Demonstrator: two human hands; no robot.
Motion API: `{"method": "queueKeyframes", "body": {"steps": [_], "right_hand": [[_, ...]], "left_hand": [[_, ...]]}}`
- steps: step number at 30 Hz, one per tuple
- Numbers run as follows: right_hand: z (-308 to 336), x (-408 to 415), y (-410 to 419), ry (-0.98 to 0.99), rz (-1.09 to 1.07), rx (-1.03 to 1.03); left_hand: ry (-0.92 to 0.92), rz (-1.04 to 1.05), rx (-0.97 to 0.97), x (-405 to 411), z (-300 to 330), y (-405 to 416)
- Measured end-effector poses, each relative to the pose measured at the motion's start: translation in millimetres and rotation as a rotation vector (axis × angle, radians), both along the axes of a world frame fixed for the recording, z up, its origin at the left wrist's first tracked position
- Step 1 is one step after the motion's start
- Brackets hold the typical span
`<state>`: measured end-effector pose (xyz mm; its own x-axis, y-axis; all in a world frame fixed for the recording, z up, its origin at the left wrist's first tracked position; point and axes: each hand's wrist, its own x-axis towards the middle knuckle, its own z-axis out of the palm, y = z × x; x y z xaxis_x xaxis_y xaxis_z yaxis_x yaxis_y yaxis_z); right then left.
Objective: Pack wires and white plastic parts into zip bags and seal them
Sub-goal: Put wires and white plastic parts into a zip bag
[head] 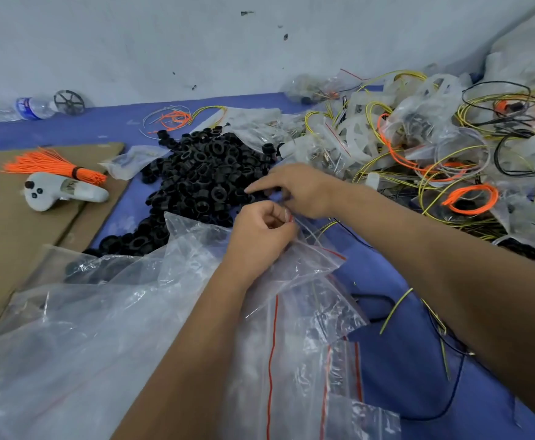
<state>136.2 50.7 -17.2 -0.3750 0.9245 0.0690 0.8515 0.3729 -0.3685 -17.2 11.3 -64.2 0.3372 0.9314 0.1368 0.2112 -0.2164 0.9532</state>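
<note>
Over the blue mat (386, 281), left hand (259, 236) pinches a zip bag (310, 258); right hand (297, 188) fingers (256, 188) extended; no legible writing.

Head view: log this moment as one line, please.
stage: opening bag | left hand: pinches red-striped clear plastic zip bag at mouth | right hand: at bag mouth, grip unclear | heap of black plastic rings: behind hands | seal: not done
</note>
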Motion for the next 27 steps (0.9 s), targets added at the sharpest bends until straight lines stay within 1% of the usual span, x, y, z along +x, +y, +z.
{"method": "queueKeyframes", "body": {"steps": [3,6,7,10,11,13,15,17,22,24,25,26,27], "right_hand": [[-8.6,-1.6,-3.8,0.088,0.015,0.045],[-13.1,2.0,-10.1,0.158,-0.081,0.036],[-14.1,5.6,-11.7,0.141,-0.113,0.043],[-15.6,16.5,-21.8,-0.002,-0.148,0.073],[-15.8,18.8,-26.7,0.01,-0.144,0.082],[-14.9,18.8,-35.5,0.059,-0.068,0.07],[-13.5,14.7,-36.7,0.006,0.045,0.034],[-12.5,10.2,-34.1,-0.052,0.055,0.029],[-17.5,11.5,-43.2,-0.062,-0.106,0.107],[-17.4,20.5,-52.8,-0.084,-0.267,0.152],[-16.7,24.4,-59.6,-0.047,-0.371,0.203],[-16.0,26.4,-68.5,0.063,-0.46,0.264],[-14.3,25.5,-79.5,0.273,-0.516,0.302]], "left_hand": [[-0.015,-0.04,-0.037,-0.7,1.9,0.2],[-0.003,-0.097,-0.045,-1.6,5.8,-1.9],[0.006,-0.113,-0.049,-2.2,7.1,-2.7],[0.04,-0.142,-0.065,-3.3,10.8,-5.0],[0.049,-0.153,-0.067,-3.2,11.5,-5.6],[0.061,-0.168,-0.065,-3.1,12.5,-7.1],[0.079,-0.19,-0.045,-2.7,12.8,-9.0],[0.102,-0.2,-0.01,-2.7,11.8,-9.9],[0.111,-0.194,0.012,-3.8,8.0,-7.0],[0.13,-0.192,0.016,-3.4,7.0,-7.0],[0.14,-0.184,0.015,-3.4,6.0,-6.6],[0.153,-0.169,0.018,-2.9,5.7,-6.2],[0.166,-0.152,0.021,-2.2,5.8,-5.8]]}}
